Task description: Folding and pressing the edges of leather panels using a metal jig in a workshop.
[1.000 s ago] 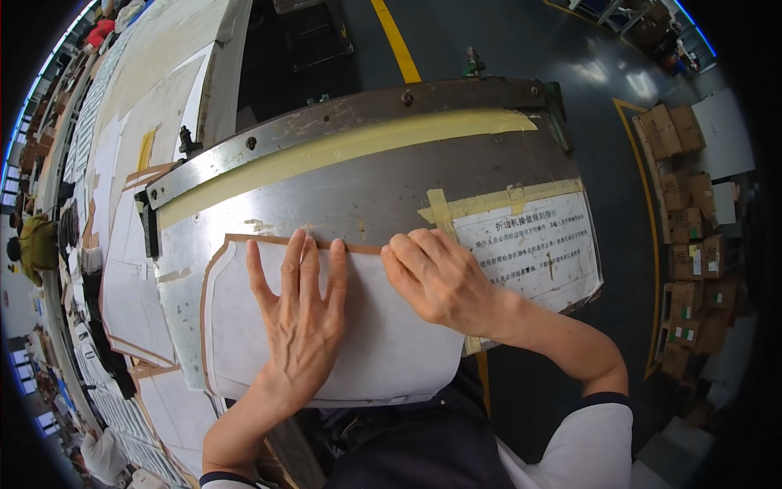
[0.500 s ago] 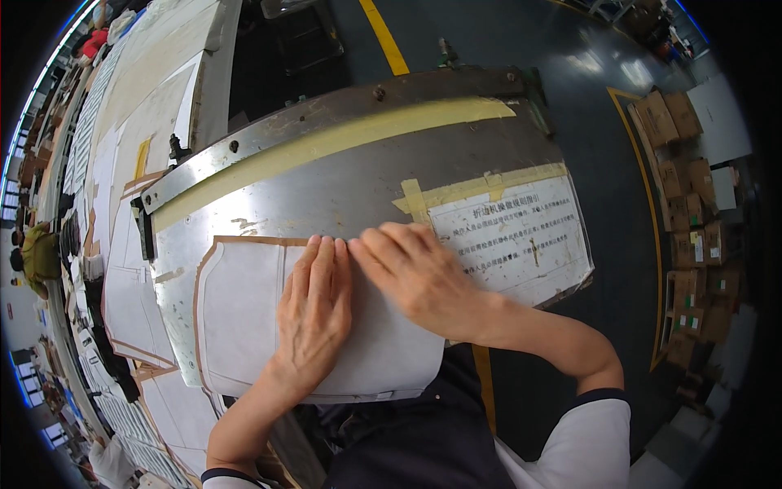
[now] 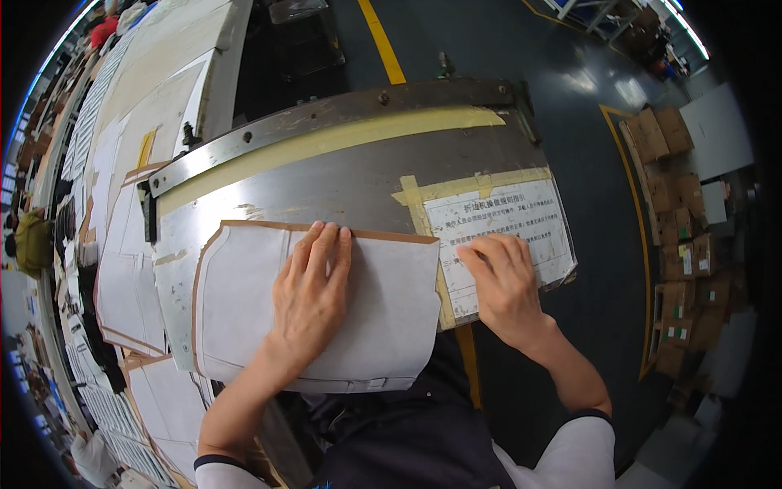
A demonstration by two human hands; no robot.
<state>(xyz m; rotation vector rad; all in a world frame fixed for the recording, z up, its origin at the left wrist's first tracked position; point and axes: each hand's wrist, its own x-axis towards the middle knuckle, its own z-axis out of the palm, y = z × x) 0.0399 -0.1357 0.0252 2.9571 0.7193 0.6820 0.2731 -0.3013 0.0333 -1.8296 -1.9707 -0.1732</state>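
A white sheet-like panel (image 3: 244, 301) with a brown border along its far and left edges lies on the metal plate (image 3: 342, 187), overhanging its near side. My left hand (image 3: 314, 285) rests flat on the panel, fingers stretched out and fingertips at the brown far edge. My right hand (image 3: 505, 281) is off the panel, to the right of it and over a printed paper sheet (image 3: 464, 306) taped to the plate. Its fingers are curled in toward the thumb; whatever they may hold is hidden.
A metal bar (image 3: 326, 107) with bolts runs along the plate's far side, beside yellow tape (image 3: 342, 143). More brown-edged white panels (image 3: 130, 285) lie on the table at left. Cardboard boxes (image 3: 676, 261) are stacked beyond the yellow floor line (image 3: 638, 204) at right.
My right hand has left the panel's far edge and moved right, over the printed sheet, uncovering the brown strip. My left hand stays on the panel with its fingers slightly more spread.
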